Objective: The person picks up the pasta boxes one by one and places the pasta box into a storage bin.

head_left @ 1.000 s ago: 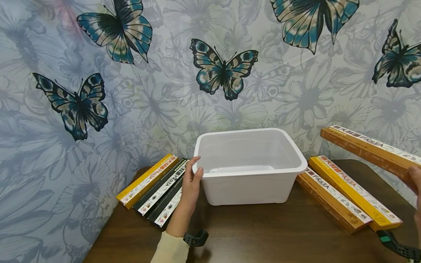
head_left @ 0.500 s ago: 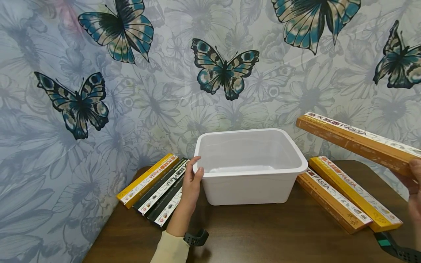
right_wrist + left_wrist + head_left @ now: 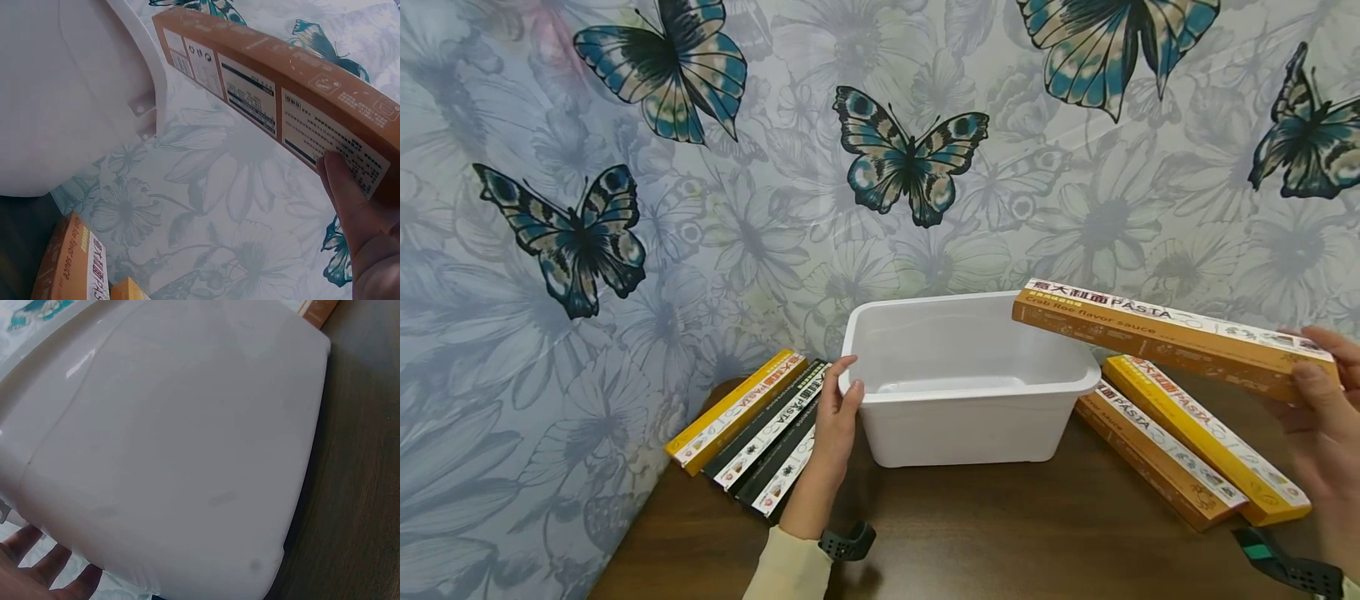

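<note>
A white plastic tub (image 3: 958,429) stands upright on the table. My left hand (image 3: 835,425) holds its left rim, thumb at the front corner; in the left wrist view the fingers (image 3: 53,565) lie against the tub's side. In my right hand (image 3: 1326,412) is a long brown pasta box (image 3: 1165,342) marked crab roe flavor sauce, gripped by its right end. The box is raised, and its left end overlaps the tub's right rear rim in the head view. Seen from the right wrist, white label panels cover the side of the brown box (image 3: 250,94), and my fingers press it.
Right of the tub lie another brown pasta box (image 3: 1165,458) and a yellow one (image 3: 1217,450). On the left are a yellow box (image 3: 737,412) and two black ones (image 3: 767,433), side by side. The brown table (image 3: 985,533) meets a butterfly-patterned wall covering (image 3: 760,250).
My right hand has carried the brown pasta box leftward from the right edge, first rising, then lowering, until its end overlaps the tub. The left hand and tub have stayed put.
</note>
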`<action>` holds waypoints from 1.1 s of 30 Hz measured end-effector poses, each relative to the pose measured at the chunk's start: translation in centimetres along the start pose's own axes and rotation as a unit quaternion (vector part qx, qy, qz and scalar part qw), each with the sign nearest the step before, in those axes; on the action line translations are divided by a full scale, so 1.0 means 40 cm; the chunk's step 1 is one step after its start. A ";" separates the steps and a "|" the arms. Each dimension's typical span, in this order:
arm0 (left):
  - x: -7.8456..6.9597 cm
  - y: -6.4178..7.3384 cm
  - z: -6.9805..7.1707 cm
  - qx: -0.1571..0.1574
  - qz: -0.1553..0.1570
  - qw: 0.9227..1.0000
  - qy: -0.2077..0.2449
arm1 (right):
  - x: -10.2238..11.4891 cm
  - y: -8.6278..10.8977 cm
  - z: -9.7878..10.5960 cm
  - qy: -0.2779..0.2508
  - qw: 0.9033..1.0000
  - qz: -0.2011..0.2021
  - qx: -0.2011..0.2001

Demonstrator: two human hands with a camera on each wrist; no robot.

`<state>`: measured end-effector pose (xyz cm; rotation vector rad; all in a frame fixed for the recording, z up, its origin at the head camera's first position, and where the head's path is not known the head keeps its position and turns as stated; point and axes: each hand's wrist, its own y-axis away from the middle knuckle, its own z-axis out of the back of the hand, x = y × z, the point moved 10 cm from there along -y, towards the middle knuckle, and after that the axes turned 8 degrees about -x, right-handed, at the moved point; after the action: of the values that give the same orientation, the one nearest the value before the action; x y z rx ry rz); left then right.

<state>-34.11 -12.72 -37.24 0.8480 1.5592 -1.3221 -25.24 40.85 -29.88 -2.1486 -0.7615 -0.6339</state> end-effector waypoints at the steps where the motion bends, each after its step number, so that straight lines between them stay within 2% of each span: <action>1: 0.000 0.000 0.001 0.000 0.000 1.000 0.001 | -0.002 0.002 -0.006 -0.001 1.000 -0.002 0.007; 11: 0.004 -0.003 0.005 -0.001 0.001 1.000 0.011 | -0.034 0.031 -0.073 -0.004 0.993 -0.035 0.115; 26: 0.003 -0.008 -0.011 0.000 -0.009 1.000 0.028 | -0.139 0.060 -0.108 0.007 0.984 -0.109 0.143; 33: 0.003 -0.004 -0.005 -0.001 -0.007 1.000 0.028 | -0.170 0.049 -0.138 0.041 0.979 -0.119 0.162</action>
<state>-34.36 -12.57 -37.29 0.8800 1.6127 -1.3167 -29.73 33.35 -31.95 -1.7397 -1.0129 -0.6653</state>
